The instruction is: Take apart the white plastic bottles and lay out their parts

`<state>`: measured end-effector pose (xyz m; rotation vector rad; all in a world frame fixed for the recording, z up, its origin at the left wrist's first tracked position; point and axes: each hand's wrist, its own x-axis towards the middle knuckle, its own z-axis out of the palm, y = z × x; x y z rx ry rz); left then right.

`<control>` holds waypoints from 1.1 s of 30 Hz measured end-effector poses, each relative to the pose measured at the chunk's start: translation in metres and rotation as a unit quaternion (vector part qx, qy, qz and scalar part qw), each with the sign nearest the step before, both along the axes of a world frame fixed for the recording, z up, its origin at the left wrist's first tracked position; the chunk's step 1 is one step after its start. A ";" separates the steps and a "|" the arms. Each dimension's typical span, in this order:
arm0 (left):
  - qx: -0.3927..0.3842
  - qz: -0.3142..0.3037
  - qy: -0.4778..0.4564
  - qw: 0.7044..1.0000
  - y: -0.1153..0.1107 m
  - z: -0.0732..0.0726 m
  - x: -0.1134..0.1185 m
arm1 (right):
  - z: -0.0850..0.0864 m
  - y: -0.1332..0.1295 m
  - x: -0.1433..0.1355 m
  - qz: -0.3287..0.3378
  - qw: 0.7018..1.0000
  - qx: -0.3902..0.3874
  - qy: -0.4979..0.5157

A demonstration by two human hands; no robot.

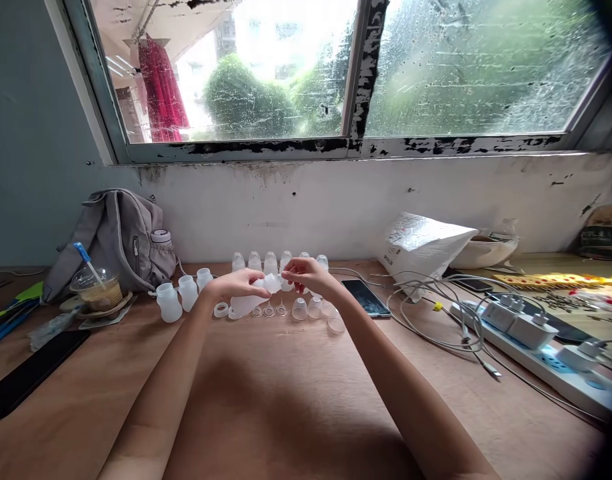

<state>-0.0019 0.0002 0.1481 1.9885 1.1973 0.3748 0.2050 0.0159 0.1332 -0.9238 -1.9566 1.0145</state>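
My left hand (236,284) is closed around a frosted white baby bottle (243,305), tilted with its neck up to the right. My right hand (309,275) is at the bottle's top with its fingers pinched together; what is between them is too small to make out. Several frosted bottles without tops, one of them a handled bottle (169,304), stand left of my hands. White rings (221,310), teat-like pieces with rings (269,310) and clear caps (299,309) lie just below my hands. Behind them runs a row of bottles with clear domed caps (254,260).
A phone (366,298), coiled cables (436,333) and a power strip (541,357) lie to the right, near a silvery white bag (423,247). On the left are a grey backpack (116,240), an iced drink cup (99,290), scissors (11,317) and a black slab (36,373).
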 end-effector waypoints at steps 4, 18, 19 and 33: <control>0.033 -0.001 0.012 0.999 0.003 -0.002 0.001 | 0.002 -0.001 0.000 0.013 0.999 0.012 0.031; 0.071 0.003 0.006 0.997 0.006 -0.004 -0.002 | -0.004 0.007 -0.004 -0.067 0.987 0.053 0.139; 0.087 0.014 0.005 0.996 0.007 -0.004 -0.004 | -0.004 0.008 -0.003 -0.076 0.985 0.063 0.140; 0.251 0.277 0.138 0.917 0.043 -0.022 -0.065 | -0.010 0.002 -0.007 -0.058 0.992 0.066 -0.091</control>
